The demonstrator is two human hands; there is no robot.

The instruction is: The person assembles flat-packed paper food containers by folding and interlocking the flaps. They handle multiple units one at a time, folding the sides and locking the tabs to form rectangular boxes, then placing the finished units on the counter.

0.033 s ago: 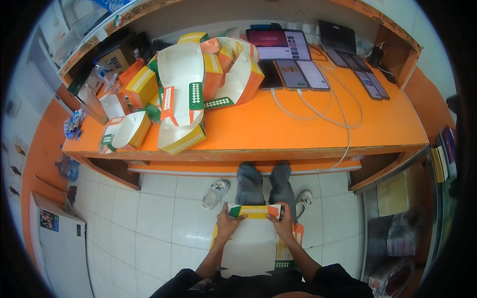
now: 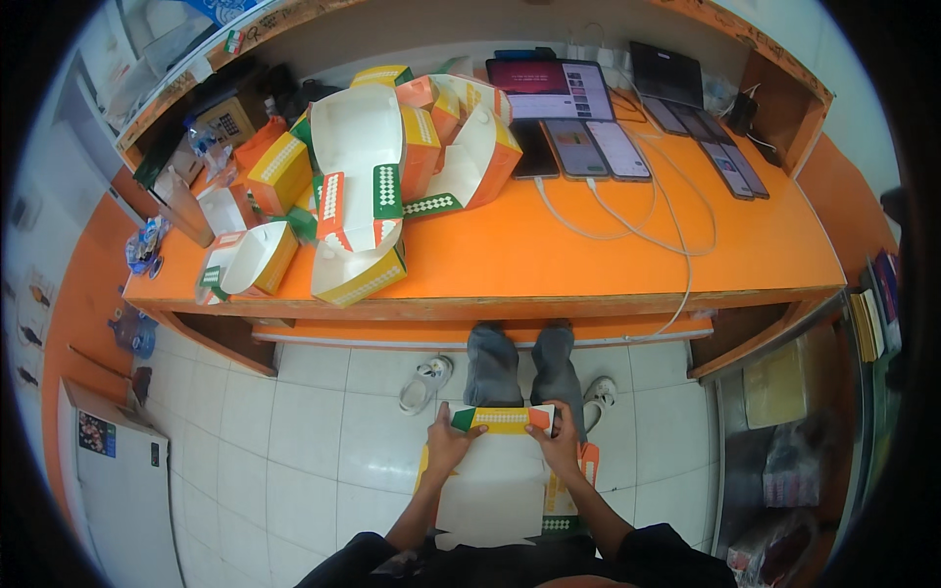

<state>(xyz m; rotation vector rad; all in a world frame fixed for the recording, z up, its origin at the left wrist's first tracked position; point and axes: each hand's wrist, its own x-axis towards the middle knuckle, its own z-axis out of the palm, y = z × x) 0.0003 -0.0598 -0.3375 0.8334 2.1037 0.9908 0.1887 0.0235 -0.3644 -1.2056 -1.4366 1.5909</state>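
Note:
On my lap lies a partly folded cardboard food box (image 2: 488, 480), its white inside facing up. Its far wall is raised and shows yellow, green and orange panels. My left hand (image 2: 451, 441) grips the left corner of that wall, thumb on the yellow panel. At the opposite corner my right hand (image 2: 557, 439) holds the box the same way, thumb near the orange panel. Beside my right forearm, a yellow, orange and green printed piece of cardboard (image 2: 561, 500) shows; whether it belongs to the same box I cannot tell.
Several folded boxes (image 2: 358, 132) are heaped on the left of the orange desk (image 2: 549, 260). An open laptop (image 2: 549, 83), phones (image 2: 618, 149) and white cables (image 2: 683, 235) occupy its right side. White shoes (image 2: 425, 384) rest on the tiled floor; a white cabinet (image 2: 123, 490) stands left.

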